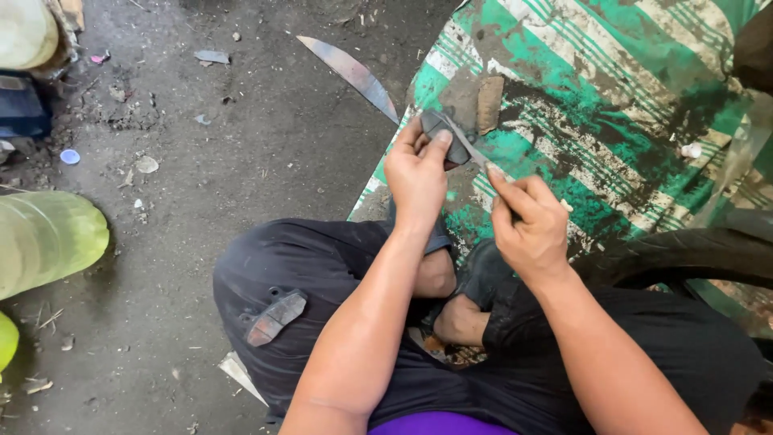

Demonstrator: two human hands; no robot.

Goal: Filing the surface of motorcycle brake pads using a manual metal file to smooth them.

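The left hand [416, 173] has its fingers curled around a small dark pad-shaped piece [445, 135], thumb pressed flat on its upper face, so the piece sits pinned out in front of the knees over the green-and-white striped mat [644, 72]. The right hand [529, 224] is closed on the handle end of a thin metal blade [469, 145], forefinger stretched along it; the blade's far end lies across the dark piece, touching it, at a slant. That grip looks to me like one for steady pressure: 1 hand braces, the other steers the edge.

Just beyond the piece, on the mat, lies a brown, rough block [489, 103], near but apart from the fingers. A long bare knife blade [351, 74] rests on the concrete floor [241, 161], its tip just reaching the mat's corner, clear of both hands.

Closer in, a 2nd dark pad [274, 317] lies on the person's left thigh, on the black trousers, balanced there within easy reach. A black rubber tyre [684, 254] curves in beside the right forearm and crowds that side, so the right elbow has little room outward. The left side is more open: gritty floor with scattered bits, then a yellow-green plastic container [44, 242] well away at the frame's edge.
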